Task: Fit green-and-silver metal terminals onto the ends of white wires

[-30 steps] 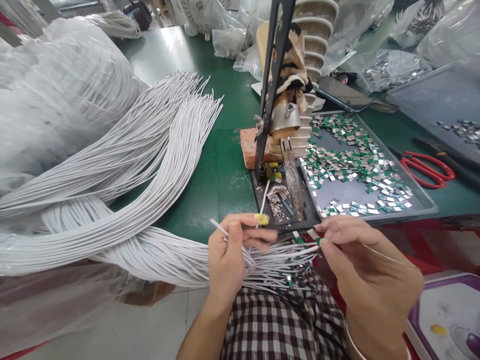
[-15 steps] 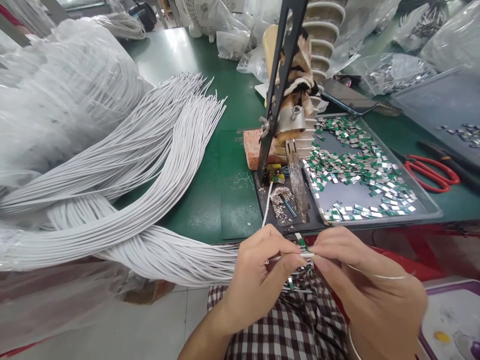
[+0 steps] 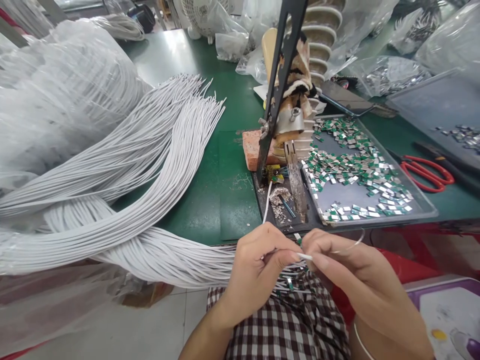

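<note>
My left hand (image 3: 253, 272) is closed, its thumb and forefinger pinching a white cable (image 3: 304, 256) close to the end. At that tip my right hand (image 3: 360, 277) is closed too, thumb against forefinger; its fingertips meet the cable end, and the exact grip is partly hidden. A thin pale wire (image 3: 358, 242) curves out above the right fingers. Below the hands, several small green-and-silver circuit boards (image 3: 290, 284) with white cables hang over the lap. One more white cable (image 3: 267, 202) runs from a yellow piece under the soldering stand down behind my left hand.
White cable bundles (image 3: 176, 165) lie across the left of the green table. A soldering iron tip (image 3: 297, 175) points down beside a brick (image 3: 252, 150) and solder scraps (image 3: 281, 200). On the right are a tray (image 3: 330, 192) of small boards and red-handled scissors (image 3: 427, 175).
My right hand has shifted slightly left and turned; the thin wire now curves upward where it lay across the fingers. My left hand keeps the cable with little movement.
</note>
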{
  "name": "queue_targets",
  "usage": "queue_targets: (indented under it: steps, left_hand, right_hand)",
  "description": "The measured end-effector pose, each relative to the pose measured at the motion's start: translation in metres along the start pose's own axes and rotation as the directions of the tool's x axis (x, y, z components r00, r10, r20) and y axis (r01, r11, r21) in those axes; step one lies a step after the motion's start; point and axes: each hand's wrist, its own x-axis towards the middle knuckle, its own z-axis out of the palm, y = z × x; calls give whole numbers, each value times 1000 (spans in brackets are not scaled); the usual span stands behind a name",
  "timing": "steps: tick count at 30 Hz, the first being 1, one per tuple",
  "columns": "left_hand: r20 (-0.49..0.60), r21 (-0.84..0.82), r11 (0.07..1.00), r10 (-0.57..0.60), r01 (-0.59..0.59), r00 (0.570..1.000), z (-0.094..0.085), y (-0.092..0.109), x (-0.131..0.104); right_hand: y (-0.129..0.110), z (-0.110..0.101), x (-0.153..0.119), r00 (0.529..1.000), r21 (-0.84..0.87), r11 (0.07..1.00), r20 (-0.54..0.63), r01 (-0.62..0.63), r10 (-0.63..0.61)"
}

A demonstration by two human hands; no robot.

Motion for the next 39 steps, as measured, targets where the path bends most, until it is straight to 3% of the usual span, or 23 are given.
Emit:
queue_targets:
  steps: [2, 3, 4, 7, 10, 12, 16, 19, 22, 32, 39]
  left_hand:
    - [-30, 4, 1000, -4, 4, 1000, -1, -1, 0]
    - [-33, 1, 1000, -12, 12, 999, -1, -1, 0]
    - [-32, -7, 1000, -21, 21, 999, 0, -1, -1]
    - [-28, -37, 998, -57, 56, 998, 3, -2, -2]
    - [-67, -37, 995, -98, 96, 993, 8, -3, -1]
    - [-116, -32, 993, -119, 116, 986, 10, -3, 1]
    - [-165, -56, 987, -156, 149, 974, 11, -1, 7]
    - [-162, -73, 984, -171, 162, 972, 11, 2, 11]
    - [-171, -79, 985, -168, 156, 971, 12, 5, 14]
    - [-186, -89, 986, -157, 143, 970, 13, 8, 16]
    - [-199, -70, 988, -151, 139, 968, 12, 12, 15]
  right_hand:
    - [13, -11, 4, 976, -297, 955, -212, -8, -58]
    - [22, -18, 7, 939, -496, 866, -322, -61, -118]
    - [32, -25, 10, 915, -566, 816, -381, -117, -132]
    - [63, -44, 23, 921, -625, 763, -373, -164, -108]
    - [80, -49, 36, 940, -615, 778, -325, -129, -101]
    - [78, -44, 39, 931, -581, 805, -347, -120, -112]
    - [50, -19, 29, 897, -450, 889, -422, -84, -129]
    - [27, 3, 15, 913, -270, 962, -384, 34, -140]
    - [17, 20, 6, 904, -162, 985, -409, 61, -123]
    - [11, 34, 6, 839, -127, 991, -534, 44, -105]
    - [13, 34, 2, 843, -229, 969, -501, 87, -194]
